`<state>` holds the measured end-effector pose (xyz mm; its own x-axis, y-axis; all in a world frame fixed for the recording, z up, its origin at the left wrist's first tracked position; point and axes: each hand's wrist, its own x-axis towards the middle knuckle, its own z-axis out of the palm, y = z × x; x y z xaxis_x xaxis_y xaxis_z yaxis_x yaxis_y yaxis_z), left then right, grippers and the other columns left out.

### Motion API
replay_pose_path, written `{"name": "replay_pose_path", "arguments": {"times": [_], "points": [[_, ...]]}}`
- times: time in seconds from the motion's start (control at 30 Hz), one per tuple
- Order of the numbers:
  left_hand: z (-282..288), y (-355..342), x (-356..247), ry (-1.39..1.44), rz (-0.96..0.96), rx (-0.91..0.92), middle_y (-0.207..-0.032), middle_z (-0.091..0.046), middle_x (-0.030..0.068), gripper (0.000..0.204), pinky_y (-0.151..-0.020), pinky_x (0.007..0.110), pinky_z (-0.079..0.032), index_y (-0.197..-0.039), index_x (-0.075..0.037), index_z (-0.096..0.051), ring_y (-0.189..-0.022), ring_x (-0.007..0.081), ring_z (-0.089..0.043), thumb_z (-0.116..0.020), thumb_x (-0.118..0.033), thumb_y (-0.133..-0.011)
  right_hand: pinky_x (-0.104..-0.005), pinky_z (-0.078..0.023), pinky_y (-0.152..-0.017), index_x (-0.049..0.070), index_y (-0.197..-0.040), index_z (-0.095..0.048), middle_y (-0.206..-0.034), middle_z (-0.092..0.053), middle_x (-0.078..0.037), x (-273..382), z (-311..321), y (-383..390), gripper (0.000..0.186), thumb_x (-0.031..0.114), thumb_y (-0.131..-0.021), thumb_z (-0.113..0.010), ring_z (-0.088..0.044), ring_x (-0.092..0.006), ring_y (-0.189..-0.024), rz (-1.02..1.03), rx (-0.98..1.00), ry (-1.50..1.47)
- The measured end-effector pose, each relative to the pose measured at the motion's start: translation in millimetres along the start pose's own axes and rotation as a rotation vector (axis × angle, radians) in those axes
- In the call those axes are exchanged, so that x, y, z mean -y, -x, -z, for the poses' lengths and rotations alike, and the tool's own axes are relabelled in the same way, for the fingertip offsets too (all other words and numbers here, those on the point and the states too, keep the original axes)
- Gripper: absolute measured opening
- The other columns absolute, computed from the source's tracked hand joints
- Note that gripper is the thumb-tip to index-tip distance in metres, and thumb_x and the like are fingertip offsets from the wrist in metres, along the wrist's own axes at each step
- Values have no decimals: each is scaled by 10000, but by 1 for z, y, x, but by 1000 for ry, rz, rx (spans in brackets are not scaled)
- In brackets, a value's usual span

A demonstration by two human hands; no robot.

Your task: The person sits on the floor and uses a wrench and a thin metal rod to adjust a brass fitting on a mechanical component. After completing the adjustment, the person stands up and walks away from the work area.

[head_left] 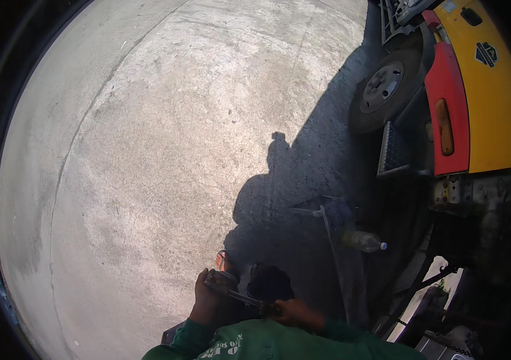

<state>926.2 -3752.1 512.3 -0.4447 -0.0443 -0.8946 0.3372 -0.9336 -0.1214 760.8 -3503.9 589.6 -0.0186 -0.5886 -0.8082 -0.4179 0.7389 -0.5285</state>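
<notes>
Low in the picture, just in front of my green shirt, a long slim metal tool point(240, 296) with a shiny shaft spans both hands. My left hand point(205, 298) is closed around its darker left end. The fingers of my right hand point(298, 314) are wrapped at its other end, deep in shade. What kind of tool it is cannot be made out. Beneath it show my foot in an orange and dark shoe point(222, 262) and a dark rounded shape point(269, 283) that is too dim to name.
At the right stands a truck with a yellow and red door point(447, 114), a step point(391, 149) and a wheel point(381, 87). A plastic bottle point(363, 241) lies in its shadow beside a pale sheet or strip point(339, 264). Sunlit concrete point(165, 150) spreads ahead and left.
</notes>
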Motion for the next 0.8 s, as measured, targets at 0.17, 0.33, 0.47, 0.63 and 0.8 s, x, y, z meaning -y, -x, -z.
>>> {"name": "replay_pose_path", "arguments": {"times": [0.17,0.33,0.47,0.63,0.8], "points": [[-220,-39,-50,-125,-71,-58,-706,-586,52,239,-704,344,-495,-894,-100,-577,-628,191,-569,-564,-327,-971,-484,-525,-785,72,-1100,-635,-979,-714,-204,10,181,-58,506,520,-869,-672,-688,-391,-933,56,-98,-231],[-390,-150,-136,-106,-172,155,-663,-565,59,295,-718,362,-489,-798,-87,-555,-628,215,-561,-547,-329,-967,-468,-513,-848,73,-1169,-658,-1004,-712,-211,51,433,-152,594,585,-869,-646,-675,-395,-983,119,-91,-60],[-585,-169,-180,-17,-226,70,-657,-554,67,287,-692,359,-474,-764,-92,-507,-616,226,-542,-550,-306,-950,-474,-513,-853,70,-1133,-672,-1013,-709,-200,92,614,-205,655,659,-854,-619,-679,-385,-978,152,-146,97],[-785,-223,-261,-43,-334,122,-641,-527,60,275,-668,357,-453,-765,-100,-495,-593,223,-514,-536,-296,-953,-480,-516,-853,60,-1112,-687,-1031,-705,-197,159,819,-270,711,708,-830,-616,-679,-374,-991,161,-118,263],[-979,-339,-349,-82,-290,180,-635,-517,67,267,-678,365,-454,-775,-99,-491,-597,220,-514,-557,-296,-943,-481,-520,-836,47,-1102,-683,-1016,-705,-201,159,994,-411,647,620,-801,-697,-678,-385,-977,217,-138,171]]}}
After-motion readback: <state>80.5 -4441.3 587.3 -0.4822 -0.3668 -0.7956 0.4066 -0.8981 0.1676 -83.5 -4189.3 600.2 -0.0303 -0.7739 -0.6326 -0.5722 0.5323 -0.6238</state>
